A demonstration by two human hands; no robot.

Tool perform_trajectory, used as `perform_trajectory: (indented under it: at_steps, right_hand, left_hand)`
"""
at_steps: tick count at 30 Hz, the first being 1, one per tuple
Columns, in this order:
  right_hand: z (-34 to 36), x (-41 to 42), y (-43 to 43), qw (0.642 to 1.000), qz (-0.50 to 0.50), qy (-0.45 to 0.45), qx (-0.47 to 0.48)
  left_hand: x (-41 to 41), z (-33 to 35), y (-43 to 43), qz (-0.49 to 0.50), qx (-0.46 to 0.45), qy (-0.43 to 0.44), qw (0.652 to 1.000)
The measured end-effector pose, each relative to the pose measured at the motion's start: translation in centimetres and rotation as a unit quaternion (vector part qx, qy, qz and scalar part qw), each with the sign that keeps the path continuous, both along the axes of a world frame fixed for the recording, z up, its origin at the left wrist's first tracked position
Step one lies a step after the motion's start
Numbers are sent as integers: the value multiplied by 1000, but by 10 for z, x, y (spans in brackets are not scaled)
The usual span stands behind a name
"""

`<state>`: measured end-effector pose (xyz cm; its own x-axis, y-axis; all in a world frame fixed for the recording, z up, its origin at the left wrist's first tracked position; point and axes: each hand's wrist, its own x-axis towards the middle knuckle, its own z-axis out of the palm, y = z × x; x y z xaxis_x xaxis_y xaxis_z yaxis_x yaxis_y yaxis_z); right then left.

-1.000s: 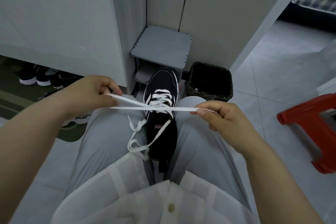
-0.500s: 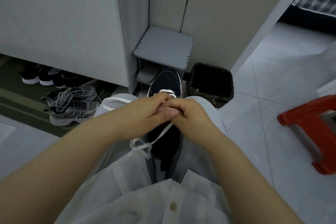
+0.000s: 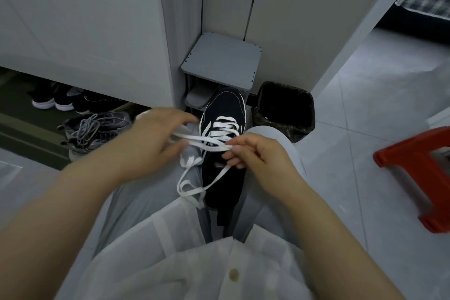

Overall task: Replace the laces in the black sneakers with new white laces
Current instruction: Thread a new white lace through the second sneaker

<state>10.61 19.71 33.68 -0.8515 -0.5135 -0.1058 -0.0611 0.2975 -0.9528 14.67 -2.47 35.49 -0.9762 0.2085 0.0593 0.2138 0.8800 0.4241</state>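
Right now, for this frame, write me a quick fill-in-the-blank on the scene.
1. The flat lace in the black white-trimmed sneaker is ___.
2. The ___ hand pinches that lace between its fingers.
3. The plastic stool on the tiled floor is ___.
Missing words: white; right; red.

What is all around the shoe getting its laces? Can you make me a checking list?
Surface: tiled floor; the black sneaker sits between the person's knees.
Job's things: black sneaker, white lace partly threaded, ends loose.
Clutter: grey sneakers, black bin, red stool.
Hands: right hand pinches the lace; left hand blurred beside it, grip unclear.
Cables: nothing seen.
Surroundings: grey shoe rack, white cabinet, shoes beneath it.
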Motion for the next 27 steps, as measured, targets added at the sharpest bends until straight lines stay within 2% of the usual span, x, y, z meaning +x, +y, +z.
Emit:
perform_trajectory:
  at_steps: [3,6,7,11,13,19,27]
  right_hand:
    - [3,6,-20,999,-15,-19,-28]
    - [3,9,-30,997,-76,-16,-4]
    - [0,10,-31,995,-96,-11,22]
    - [-13,13,-37,974,-111,79,182]
    - [-16,18,-42,968,-101,97,210]
    - [-21,21,-41,987,-119,8,105]
    - [-24,21,-41,987,-123,-30,96]
  left_hand:
    - [4,0,32,-53,100,-41,993]
    - [2,-11,37,15,186,-47,981]
    - [2,-13,35,45,187,-33,981]
    - [2,-25,32,97,74,19,992]
    - [3,-31,32,89,35,17,995]
    - [3,-27,41,67,19,9,998]
    - [1,-22,41,47,-14,-11,999]
